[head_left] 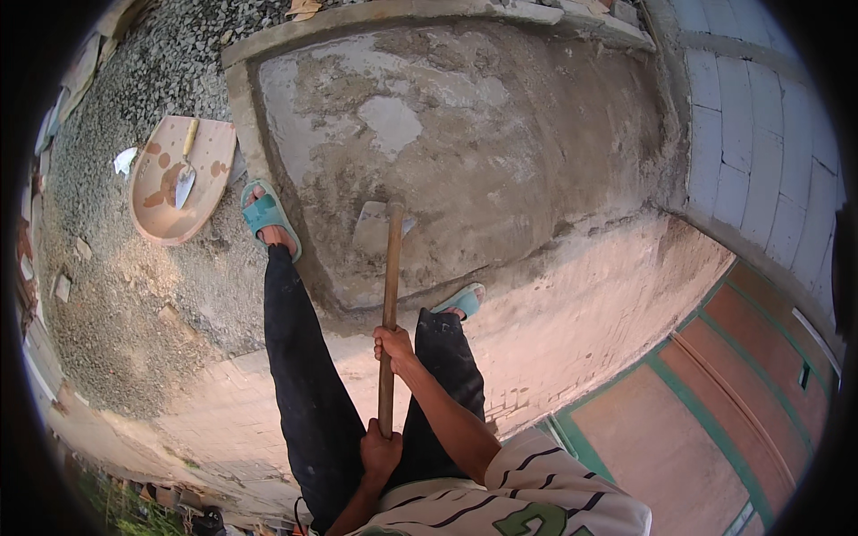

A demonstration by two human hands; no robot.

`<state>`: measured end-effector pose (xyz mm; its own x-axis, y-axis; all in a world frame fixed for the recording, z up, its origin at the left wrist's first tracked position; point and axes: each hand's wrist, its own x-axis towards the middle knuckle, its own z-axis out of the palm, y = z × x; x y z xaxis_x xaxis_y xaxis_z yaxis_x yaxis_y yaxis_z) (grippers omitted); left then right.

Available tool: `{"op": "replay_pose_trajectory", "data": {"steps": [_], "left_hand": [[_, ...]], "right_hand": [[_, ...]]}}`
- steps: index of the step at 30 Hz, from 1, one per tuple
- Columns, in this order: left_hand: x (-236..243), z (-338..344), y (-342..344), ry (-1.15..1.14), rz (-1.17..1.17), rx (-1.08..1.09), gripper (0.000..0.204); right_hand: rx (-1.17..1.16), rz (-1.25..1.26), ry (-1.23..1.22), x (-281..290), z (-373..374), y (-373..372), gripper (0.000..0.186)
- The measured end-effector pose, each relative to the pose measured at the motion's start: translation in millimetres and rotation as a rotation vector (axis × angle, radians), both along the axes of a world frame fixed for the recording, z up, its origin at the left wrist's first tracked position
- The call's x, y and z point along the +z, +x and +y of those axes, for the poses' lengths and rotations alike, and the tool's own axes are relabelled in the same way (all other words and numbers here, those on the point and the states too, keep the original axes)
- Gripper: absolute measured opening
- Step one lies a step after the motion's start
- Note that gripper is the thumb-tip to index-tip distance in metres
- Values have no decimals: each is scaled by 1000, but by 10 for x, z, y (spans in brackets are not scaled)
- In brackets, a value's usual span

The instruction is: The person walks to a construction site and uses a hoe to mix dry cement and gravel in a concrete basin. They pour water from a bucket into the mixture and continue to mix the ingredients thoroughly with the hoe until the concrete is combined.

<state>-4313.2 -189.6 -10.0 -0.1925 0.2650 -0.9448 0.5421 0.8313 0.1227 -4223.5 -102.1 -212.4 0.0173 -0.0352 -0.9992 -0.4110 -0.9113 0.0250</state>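
Printed matter: one large green character with a dark outline on the striped shirt (554, 487), cut off by the lower edge of the view. Tool in use: one hoe (391, 277), its long wooden handle running from between the person's legs up to a flat blade, which lies in the wet grey mix (465, 179) near the left part of the bed. Two grips hold it. The right grip (393, 348), the upper of the two, has its fingers curled closely round the handle; the left grip (381, 451) is closed about the handle's lower end. Footwear: two teal sandals, the left sandal (264, 214) beside the bed's left curb (246, 107), the right sandal (462, 301) at its near edge. Upper left: one shallow pinkish basin (214, 170) on gravel (116, 313), holding one trowel (185, 183) with a yellowish handle; one white scrap (125, 161) lies just beside the basin. Upper right: one wall of pale blocks (764, 161). Lower right: reddish panels (657, 424) framed in green.
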Motion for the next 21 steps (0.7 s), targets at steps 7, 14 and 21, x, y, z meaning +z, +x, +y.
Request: {"op": "replay_pose_trajectory", "data": {"steps": [7, 14, 21], "left_hand": [[-470, 381, 97, 146, -102, -100, 22], [-361, -18, 303, 33, -5, -236, 22], [64, -231, 508, -81, 24, -437, 28]], "right_hand": [[-224, -53, 229, -70, 643, 563, 15], [-337, 19, 142, -216, -51, 716, 13], [-482, 60, -18, -38, -803, 733, 12]]}}
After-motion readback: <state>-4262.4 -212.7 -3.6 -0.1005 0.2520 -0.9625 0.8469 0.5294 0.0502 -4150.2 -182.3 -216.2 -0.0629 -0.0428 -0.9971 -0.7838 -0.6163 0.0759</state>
